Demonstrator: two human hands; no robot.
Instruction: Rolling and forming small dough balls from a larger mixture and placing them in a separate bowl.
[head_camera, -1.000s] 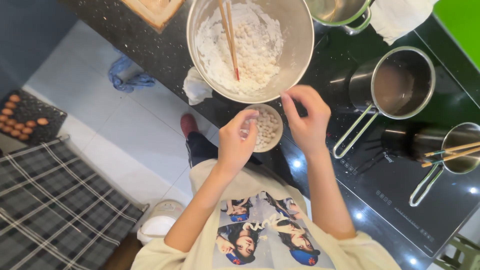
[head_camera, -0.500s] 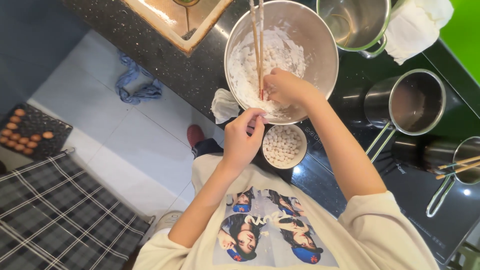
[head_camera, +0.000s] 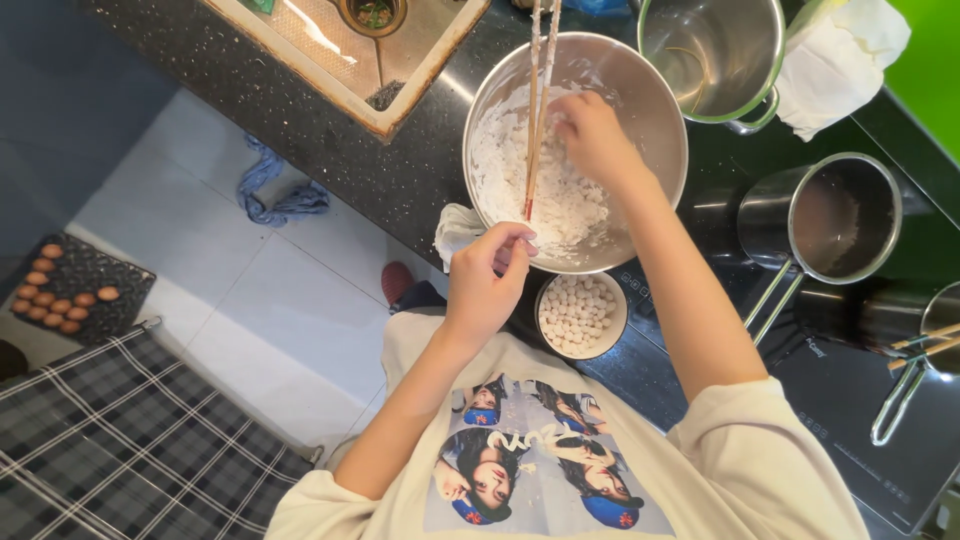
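- Right hand now reaching into the large steel mixing bowl, fingers curled down onto the white dough; half a second ago at the bowl's near rim, a second ago above the small bowl.
- Left hand now raised at the mixing bowl's near rim, fingertips pinched together; contents of the pinch cannot be told.
- Pair of chopsticks resting in the mixing bowl, red tips down in the dough, as before.
- Small white bowl of dough balls just beside the mixing bowl, on the near side, between the two forearms.
- White cloth tucked against the mixing bowl's left edge.
- Surface: black speckled countertop with a beige sink set in; empty steel pot, steel saucepan and white towel to the right.
- Room: pale tiled floor, blue rag, tray of brown eggs, plaid fabric.
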